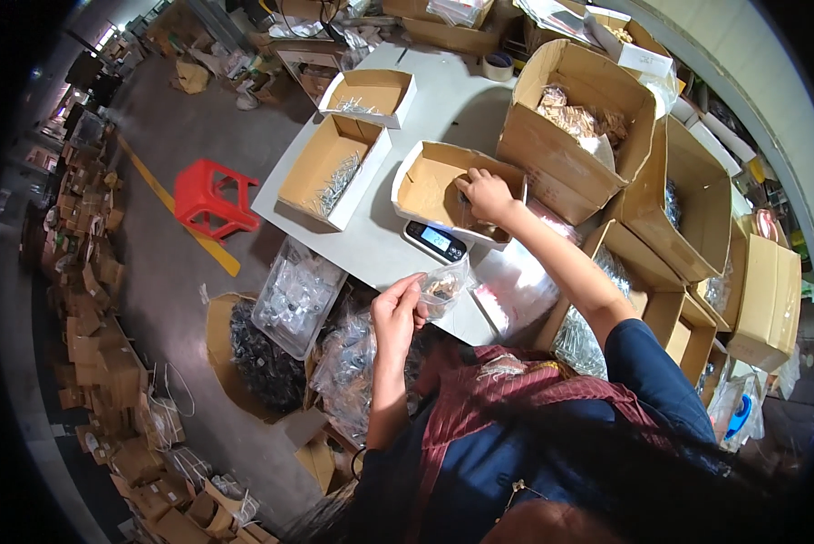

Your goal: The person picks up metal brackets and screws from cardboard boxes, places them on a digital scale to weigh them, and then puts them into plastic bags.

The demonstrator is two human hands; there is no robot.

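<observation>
My left hand (pixel 396 313) holds a small clear plastic bag (pixel 445 287) with small brownish parts inside, just in front of the table edge. My right hand (pixel 485 194) reaches into a shallow cardboard tray (pixel 422 186) that rests on a digital scale (pixel 435 241); its fingers are curled over small parts at the tray's right side. Whether they grip anything is hidden. A tall open carton (pixel 577 127) of tan parts stands right behind that hand.
Two more shallow trays of metal screws (pixel 333 169) (pixel 369 94) lie on the white table (pixel 371 238). Open cartons (pixel 683 208) line the right. Bags of hardware (pixel 295 295) sit below the table edge. A red stool (pixel 206 198) stands on the floor at left.
</observation>
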